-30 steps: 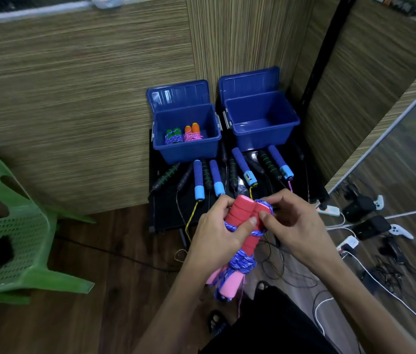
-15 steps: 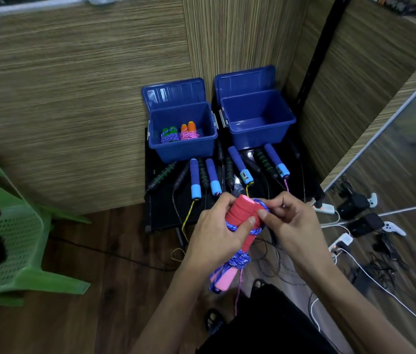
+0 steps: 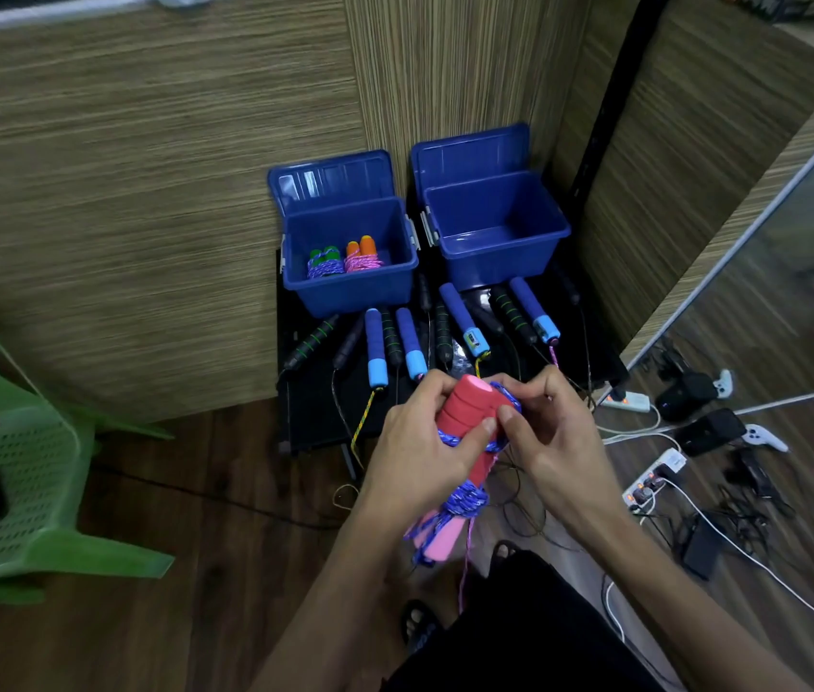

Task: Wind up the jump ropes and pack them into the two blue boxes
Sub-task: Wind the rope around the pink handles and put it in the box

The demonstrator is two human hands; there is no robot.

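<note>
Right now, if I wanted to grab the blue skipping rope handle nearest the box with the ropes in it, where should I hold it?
Probably round the dark blue foam middle of that blue handle, coming down from above. It lies flat on the black mat, pointing away from you, so fingers can close across its narrow sides. The green-striped handle lies close on its right, so the left side looks freer. Its yellow cord will trail behind.

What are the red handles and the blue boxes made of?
The red handles look like soft matte foam: dull, with ringed grooves. The blue boxes look like hard moulded plastic: smooth walls, a slight shine on their open lids.
</note>
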